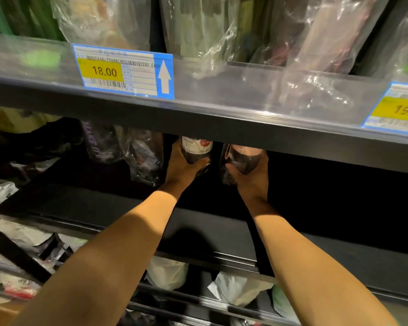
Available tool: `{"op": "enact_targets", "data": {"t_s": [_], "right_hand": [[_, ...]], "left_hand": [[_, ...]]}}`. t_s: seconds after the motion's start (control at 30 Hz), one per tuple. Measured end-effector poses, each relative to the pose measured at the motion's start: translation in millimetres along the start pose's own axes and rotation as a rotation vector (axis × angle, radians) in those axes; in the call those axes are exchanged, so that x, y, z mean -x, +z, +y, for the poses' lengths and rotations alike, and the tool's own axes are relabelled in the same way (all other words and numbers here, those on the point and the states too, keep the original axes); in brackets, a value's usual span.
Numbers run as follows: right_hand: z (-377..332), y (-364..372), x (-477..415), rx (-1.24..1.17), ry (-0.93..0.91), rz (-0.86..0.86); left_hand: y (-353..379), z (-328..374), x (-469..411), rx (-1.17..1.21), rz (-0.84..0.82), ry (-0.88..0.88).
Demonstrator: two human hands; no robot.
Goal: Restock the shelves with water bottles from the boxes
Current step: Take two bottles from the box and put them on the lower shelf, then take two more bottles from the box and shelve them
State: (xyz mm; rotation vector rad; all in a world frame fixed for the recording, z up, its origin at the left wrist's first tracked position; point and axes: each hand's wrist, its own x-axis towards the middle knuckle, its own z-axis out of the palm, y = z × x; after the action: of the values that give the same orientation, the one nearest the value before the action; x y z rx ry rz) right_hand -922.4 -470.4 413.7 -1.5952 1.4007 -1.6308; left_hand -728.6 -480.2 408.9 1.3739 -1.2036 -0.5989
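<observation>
Placing is the step in hand. At the centre of the frame both hands reach deep into the dark middle shelf [210, 229], side by side but apart, each wrapped round a bottle. The left hand [183, 169] grips a dark labelled bottle [196, 149] with a white-and-red sticker. The right hand [252, 180] clasps a second bottle [243, 158], dark and glossy, its top hidden behind the upper shelf edge [222, 128]. Next, I judge, both want standing upright at the back and releasing without knocking the wrapped bottles [144, 156] just left.
</observation>
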Motion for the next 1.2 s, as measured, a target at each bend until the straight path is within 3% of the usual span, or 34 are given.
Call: {"op": "enact_targets", "data": {"t_s": [0.4,0.67,0.77,0.87,1.07,1.2], "right_hand": [[-21,-15,10,0.13,0.078,-0.05],[-64,-42,59,0.615,0.275,-0.214],[-91,-47,93,0.822,0.26,-0.323],[-121,-44,132,1.07,0.14,-0.364],[-186,-17,238,1.243,-0.001,-0.449],[-213,16,321,1.269,-0.017,-0.539]], "left_hand": [[-24,16,26,-0.063,-0.129,-0.068],[-70,65,80,-0.691,-0.297,-0.203],[-97,74,113,-0.89,-0.354,-0.149],[-132,75,146,-0.887,-0.323,-0.043],[-230,65,211,-0.96,-0.413,0.123],[-306,45,255,-1.083,-0.505,0.144]]}}
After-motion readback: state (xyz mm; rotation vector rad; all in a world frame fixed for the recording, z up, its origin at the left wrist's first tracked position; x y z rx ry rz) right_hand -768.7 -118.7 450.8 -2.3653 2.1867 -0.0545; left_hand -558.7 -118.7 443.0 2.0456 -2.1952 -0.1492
